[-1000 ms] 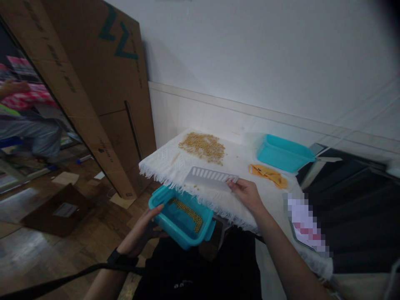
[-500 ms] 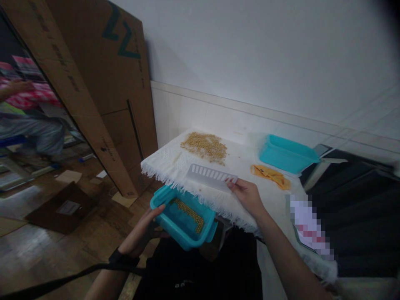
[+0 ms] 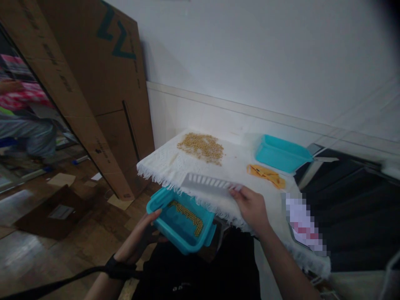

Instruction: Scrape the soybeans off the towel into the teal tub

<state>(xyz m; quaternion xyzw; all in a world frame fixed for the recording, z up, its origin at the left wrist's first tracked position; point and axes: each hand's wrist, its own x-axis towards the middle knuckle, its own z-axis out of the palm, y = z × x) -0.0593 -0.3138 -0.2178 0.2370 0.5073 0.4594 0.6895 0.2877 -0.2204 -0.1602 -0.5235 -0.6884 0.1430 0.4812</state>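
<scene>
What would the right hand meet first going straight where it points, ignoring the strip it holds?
Beyond the grey slotted strip, the line of the right hand probably runs to the spread yellowish beans. Depth is unclear; it could brush the white cloth sooner.

A pale wall (image 3: 250,62) rises above wooden flooring (image 3: 84,239).

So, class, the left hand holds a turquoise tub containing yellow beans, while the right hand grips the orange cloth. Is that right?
Not the orange cloth: the head view shows the right hand gripping a slotted grey strip. The left hand does hold a turquoise tub containing yellow beans.
</scene>
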